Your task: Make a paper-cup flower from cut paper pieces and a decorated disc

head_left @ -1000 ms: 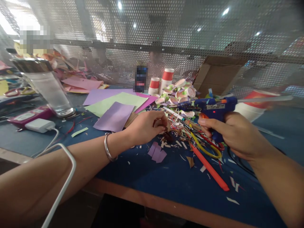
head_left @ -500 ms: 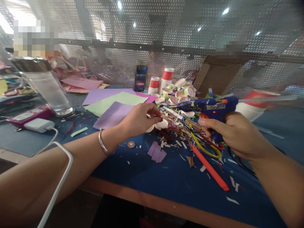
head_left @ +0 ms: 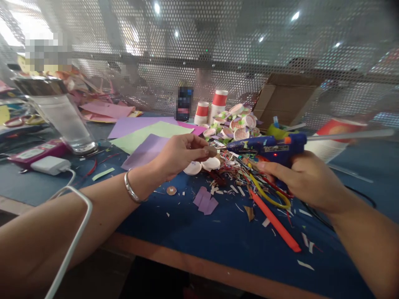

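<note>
My right hand (head_left: pixel 305 176) is wrapped round a blue hot glue gun (head_left: pixel 271 147), with a long clear glue stick (head_left: pixel 352 134) out of its back end. Its nozzle points left, close to my left fingertips. Between the thumb and fingers of my left hand (head_left: pixel 179 155) is a small brown disc (head_left: pixel 212 151), partly covered by the fingers. Whether the nozzle touches the disc I cannot tell. Just below lie two white paper discs (head_left: pixel 192 167). Another small brown disc (head_left: pixel 171 190) rests on the blue table, and cut purple paper pieces (head_left: pixel 205 200) lie nearby.
Coloured paper sheets (head_left: pixel 146 133) lie behind my left hand. Paper cups (head_left: pixel 219 104) and a heap of decorated cup bottoms (head_left: pixel 240 124) stand farther back. Scraps, scissors (head_left: pixel 268 193) and an orange-red cutter (head_left: pixel 276 222) spread at centre right. A glass bottle (head_left: pixel 64 120) stands left.
The glue gun has moved left and slightly down, bringing its nozzle to the left fingertips. My left hand has turned slightly, so the brown disc shows more clearly.
</note>
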The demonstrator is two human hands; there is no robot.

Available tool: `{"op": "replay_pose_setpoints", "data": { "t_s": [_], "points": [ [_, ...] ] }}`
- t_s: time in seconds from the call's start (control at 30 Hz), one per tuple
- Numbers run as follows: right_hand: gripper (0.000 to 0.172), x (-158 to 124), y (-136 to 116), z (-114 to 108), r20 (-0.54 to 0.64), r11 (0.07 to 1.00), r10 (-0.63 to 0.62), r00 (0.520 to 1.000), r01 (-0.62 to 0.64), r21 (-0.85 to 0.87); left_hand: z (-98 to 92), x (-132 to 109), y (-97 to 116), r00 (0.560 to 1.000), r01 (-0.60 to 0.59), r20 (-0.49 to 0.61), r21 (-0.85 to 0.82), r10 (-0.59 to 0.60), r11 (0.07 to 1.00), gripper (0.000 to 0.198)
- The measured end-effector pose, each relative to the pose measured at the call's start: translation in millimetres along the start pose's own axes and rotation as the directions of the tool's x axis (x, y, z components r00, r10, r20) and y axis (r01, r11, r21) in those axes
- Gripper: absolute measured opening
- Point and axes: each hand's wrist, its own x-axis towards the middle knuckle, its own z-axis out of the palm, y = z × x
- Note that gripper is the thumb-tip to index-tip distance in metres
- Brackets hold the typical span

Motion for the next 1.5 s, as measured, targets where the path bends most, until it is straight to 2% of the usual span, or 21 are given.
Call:
{"op": "replay_pose_setpoints", "data": {
  "t_s": [0.2, 0.4, 1.5],
  "points": [
    [0.039, 0.3, -1.4, 0.9, -0.013, 0.993, -0.085, 0.996, 0.084, -0.087, 0.5, -1.1, 0.7, 1.000, -0.011, -0.005, 0.020, 0.011, 1.000, 0.005],
    [0.041, 1.8, 0.7, 2.0, -0.012, 0.977, -0.112, 0.994, 0.108, -0.182, 2.1, -2.4, 2.6, 1.000, -0.003, -0.019, 0.023, 0.003, 1.000, 0.008],
    [0.040, 2.9, 1.7, 2.4, 0.020, 0.958, -0.151, 0.988, 0.151, -0.246, -0.5, -0.9, -0.5, 0.997, -0.064, -0.036, 0.080, 0.067, 0.995, 0.012]
  ]
}}
